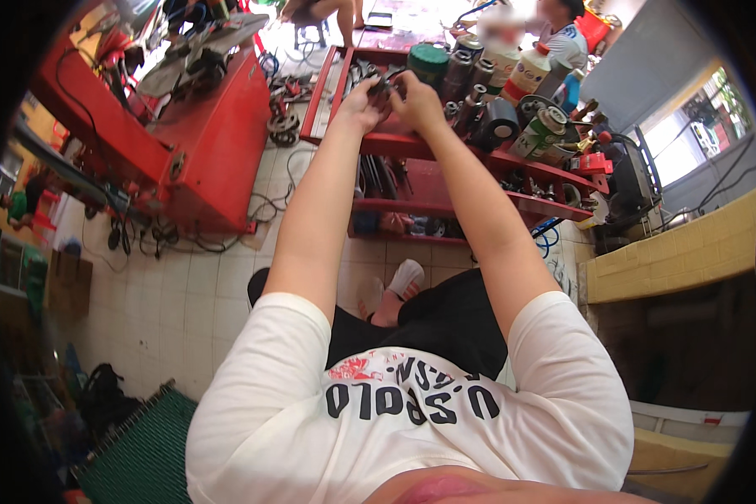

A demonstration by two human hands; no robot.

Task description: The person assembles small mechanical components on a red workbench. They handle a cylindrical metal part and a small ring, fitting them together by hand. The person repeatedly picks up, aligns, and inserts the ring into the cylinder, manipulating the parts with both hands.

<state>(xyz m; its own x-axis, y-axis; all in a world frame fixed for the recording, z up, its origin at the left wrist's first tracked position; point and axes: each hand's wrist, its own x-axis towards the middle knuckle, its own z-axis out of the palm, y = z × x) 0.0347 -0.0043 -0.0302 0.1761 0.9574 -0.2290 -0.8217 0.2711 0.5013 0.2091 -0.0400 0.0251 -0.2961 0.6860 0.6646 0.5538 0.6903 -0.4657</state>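
Both hands meet over the top shelf of the red tool cart (445, 151), arms stretched well out in front of the body. The left hand (359, 105) and the right hand (417, 99) are curled around one small dark metal part (380, 86), which sits between their fingertips just above the cart's top shelf. Holding it from both sides looks like a way to steady it or turn one piece against another, though the part is too small to tell what it is.

Just right of the hands on the same shelf stand a green-lidded can (428, 60), several spray cans (466, 71) and white bottles (529, 74), kept upright by the cart's raised rim. Lower shelves of the cart hold loose tools. Left of the cart stands a large red machine (202, 134) with cables trailing on the tiled floor (210, 286). Behind the cart another person (563, 38) is seated.
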